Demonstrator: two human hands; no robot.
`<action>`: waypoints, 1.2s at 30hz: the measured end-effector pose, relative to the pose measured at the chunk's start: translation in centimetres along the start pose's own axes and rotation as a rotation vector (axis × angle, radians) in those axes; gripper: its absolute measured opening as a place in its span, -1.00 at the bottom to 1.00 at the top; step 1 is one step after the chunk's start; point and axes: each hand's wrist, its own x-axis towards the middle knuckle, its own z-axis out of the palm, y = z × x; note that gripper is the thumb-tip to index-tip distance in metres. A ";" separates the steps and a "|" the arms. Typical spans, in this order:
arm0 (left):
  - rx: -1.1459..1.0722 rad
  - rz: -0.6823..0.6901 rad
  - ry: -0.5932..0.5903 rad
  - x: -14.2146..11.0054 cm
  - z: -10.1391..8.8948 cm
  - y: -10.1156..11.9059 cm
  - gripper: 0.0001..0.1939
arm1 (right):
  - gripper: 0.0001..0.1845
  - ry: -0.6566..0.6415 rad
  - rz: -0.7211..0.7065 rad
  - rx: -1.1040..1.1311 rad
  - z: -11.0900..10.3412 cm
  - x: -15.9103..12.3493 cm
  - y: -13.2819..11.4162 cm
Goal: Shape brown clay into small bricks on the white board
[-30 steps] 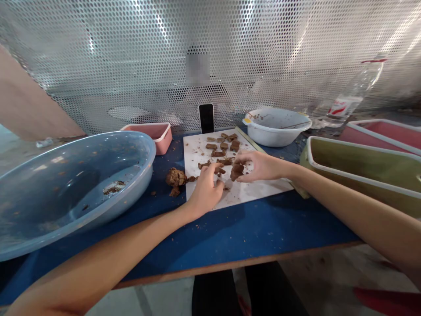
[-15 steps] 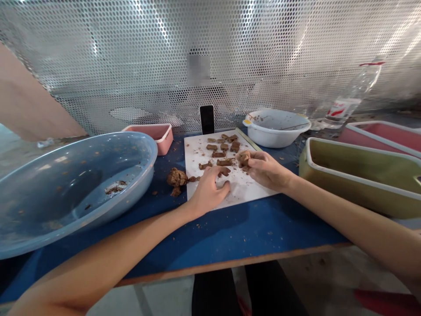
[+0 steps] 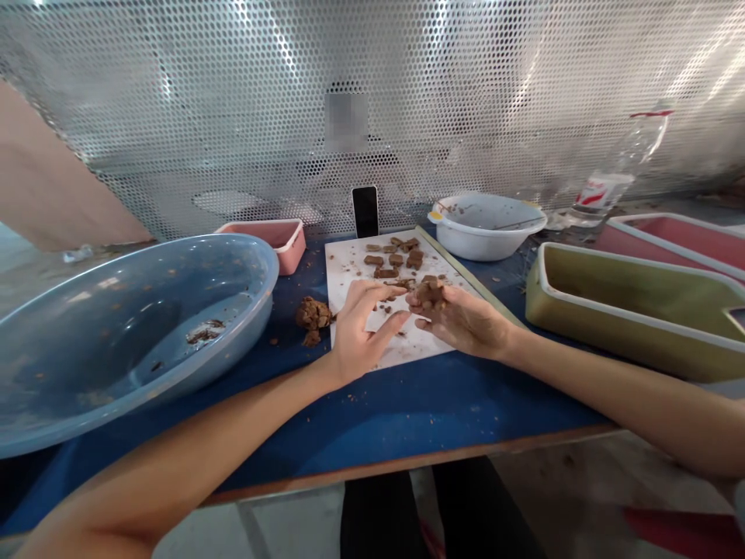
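A lump of brown clay (image 3: 429, 292) rests on the fingers of my right hand (image 3: 474, 322), which is turned palm up above the white board (image 3: 349, 260). Close to its left side is my left hand (image 3: 364, 326), thumb and fingers apart, fingertips near the lump; whether they touch it I cannot tell. Several small shaped clay pieces (image 3: 386, 273) lie on the board beyond my hands, with crumbs scattered among them. A larger clay mass (image 3: 313, 313) sits on the blue table just left of the board.
A big blue basin (image 3: 256, 310) stands at the left, a pink tub (image 3: 291, 247) behind it. A phone (image 3: 365, 211) leans on the perforated metal screen (image 3: 233, 116). At the right are a white basin (image 3: 486, 241), a green planter (image 3: 559, 303), a pink planter (image 3: 634, 233) and a plastic bottle (image 3: 605, 186).
My right hand has lifted the clay lump off the board and turned palm up. My left hand has risen slightly and moved closer to the lump.
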 end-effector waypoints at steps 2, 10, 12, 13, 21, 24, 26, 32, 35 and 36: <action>-0.004 0.053 0.014 0.7 -0.4 0.3 -0.79 | -0.69 -0.022 0.025 0.051 0.2 -0.3 0.3; 0.029 0.098 -0.050 2.2 -1.1 0.5 -0.80 | -0.75 -0.092 0.060 0.090 0.6 -0.6 1.0; 0.025 0.108 -0.064 2.2 -1.1 0.6 -0.79 | -0.76 -0.086 0.067 0.085 0.6 -0.7 1.0; 0.025 0.111 -0.067 2.2 -1.0 0.6 -0.78 | -0.75 -0.084 0.068 0.087 0.6 -0.7 1.0; 0.026 0.108 -0.077 2.0 -0.9 0.8 -0.81 | -0.78 -0.119 0.096 0.165 0.8 -0.7 1.3; 0.028 0.120 -0.077 2.1 -0.8 0.8 -0.83 | -0.79 -0.129 0.099 0.162 0.8 -0.7 1.3; 0.030 0.128 -0.078 2.1 -0.8 0.8 -0.83 | -0.77 -0.124 0.104 0.153 0.8 -0.7 1.3; 0.011 0.121 -0.074 2.1 -0.8 0.8 -0.85 | -0.70 -0.102 0.120 0.145 0.8 -0.8 1.2; 0.000 0.112 -0.080 2.1 -0.9 0.9 -0.86 | -0.70 -0.102 0.123 0.140 0.8 -0.8 1.2; -0.003 0.109 -0.083 2.1 -0.9 0.9 -0.86 | -0.69 -0.101 0.123 0.135 0.8 -0.8 1.2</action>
